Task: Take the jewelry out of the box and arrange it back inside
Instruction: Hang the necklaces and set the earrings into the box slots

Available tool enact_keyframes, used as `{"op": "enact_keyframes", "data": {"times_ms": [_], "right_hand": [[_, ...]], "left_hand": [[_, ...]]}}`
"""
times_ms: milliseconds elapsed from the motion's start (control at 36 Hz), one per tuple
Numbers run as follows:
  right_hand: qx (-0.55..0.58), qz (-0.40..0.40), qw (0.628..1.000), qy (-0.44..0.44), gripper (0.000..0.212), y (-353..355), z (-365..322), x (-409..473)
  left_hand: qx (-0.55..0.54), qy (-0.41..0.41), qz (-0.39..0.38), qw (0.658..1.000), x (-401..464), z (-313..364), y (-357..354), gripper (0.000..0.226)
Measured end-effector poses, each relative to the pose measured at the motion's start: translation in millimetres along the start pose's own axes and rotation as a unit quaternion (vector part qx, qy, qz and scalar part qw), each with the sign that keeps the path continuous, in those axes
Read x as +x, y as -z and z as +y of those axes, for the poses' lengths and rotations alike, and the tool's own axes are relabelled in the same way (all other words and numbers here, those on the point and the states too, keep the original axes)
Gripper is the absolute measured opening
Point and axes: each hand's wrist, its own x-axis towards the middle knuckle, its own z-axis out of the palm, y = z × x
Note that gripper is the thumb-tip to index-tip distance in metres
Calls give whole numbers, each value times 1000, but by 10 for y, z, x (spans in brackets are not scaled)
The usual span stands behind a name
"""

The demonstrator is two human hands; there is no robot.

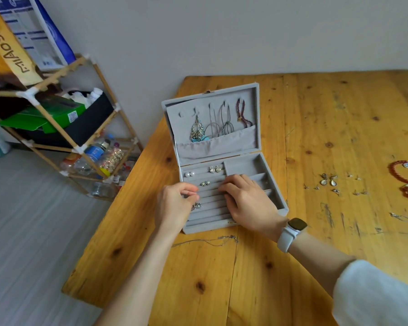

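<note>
banner (10, 47) reads "MIAO SIDE" | left hand (174, 205) fingertips pinched, contents unclear | right hand (245, 201) fingers curled on jewelry box (282, 209) slots

This looks like a room in a home: a knotty pine counter (316, 128) stands against a plain white wall (198, 31), with pale plank flooring (21, 220) beside it. A light wooden-rod shelf rack (57, 109) in the corner holds household clutter: plastic bottles (94, 152), a green carton (45, 116), a black bin (90, 123). A grey velvet jewelry box (222, 161) lies open on the counter, earrings (329, 181) and a red bead bracelet (403, 172) loose nearby
</note>
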Motion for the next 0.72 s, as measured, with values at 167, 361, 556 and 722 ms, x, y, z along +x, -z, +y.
{"op": "enact_keyframes", "data": {"times_ms": [167, 361, 556, 722], "right_hand": [[-17, 20, 1000, 6, 39, -22, 10, -6], [-38, 39, 998, 14, 36, -33, 4, -21], [-67, 77, 994, 45, 34, -76, -54, 0], [-63, 69, 994, 59, 40, -180, -237, 26]], "left_hand": [[100, -26, -5, 995, 9, 62, 40, 10], [164, -115, 51, 978, -179, 83, -7, 20], [117, -160, 144, 969, -320, -267, -32, 30], [165, -128, 127, 970, -448, -422, -72, 39]]}}
